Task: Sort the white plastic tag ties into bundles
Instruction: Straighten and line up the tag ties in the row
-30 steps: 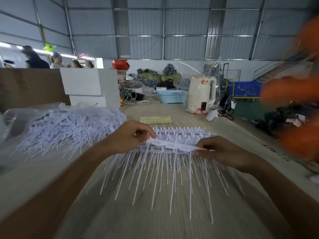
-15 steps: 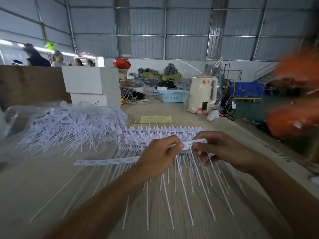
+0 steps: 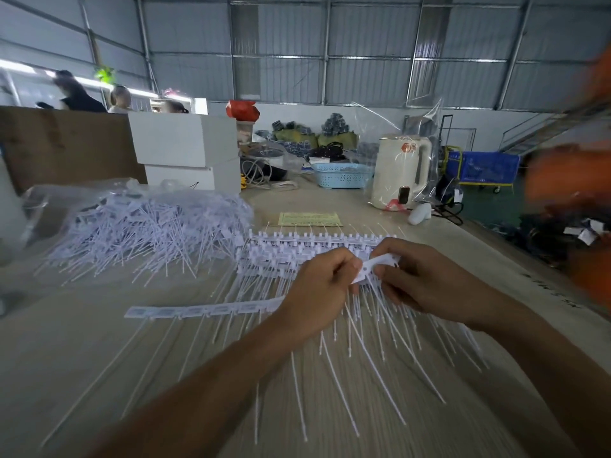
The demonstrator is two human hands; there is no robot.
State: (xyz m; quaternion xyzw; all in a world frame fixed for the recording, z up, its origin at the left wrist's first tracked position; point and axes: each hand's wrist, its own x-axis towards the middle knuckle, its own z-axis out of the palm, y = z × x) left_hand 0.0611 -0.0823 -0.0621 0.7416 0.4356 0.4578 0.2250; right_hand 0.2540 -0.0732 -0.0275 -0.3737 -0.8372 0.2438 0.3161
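Observation:
Both hands hold one strip of white tag ties (image 3: 370,266) above the table. My left hand (image 3: 317,292) pinches it from the left and my right hand (image 3: 420,282) pinches its right end, so the strip bends between them. The strip's long end (image 3: 205,310) trails left across the table with thin tails hanging toward me. Behind the hands lies a stack of tie strips (image 3: 297,249). A big loose heap of white ties (image 3: 148,229) sits at the left on clear plastic.
White boxes (image 3: 188,150) stand behind the heap, beside a brown cardboard sheet (image 3: 66,143). Farther back are a yellow paper slip (image 3: 310,219), a blue basket (image 3: 342,175) and a cream kettle (image 3: 401,170). A blurred orange shape (image 3: 575,180) fills the right edge. People stand at the far left.
My left hand slid from the strip's left end to right beside my right hand. The strip's freed left part dropped onto the table, and the section between the hands now bends upward.

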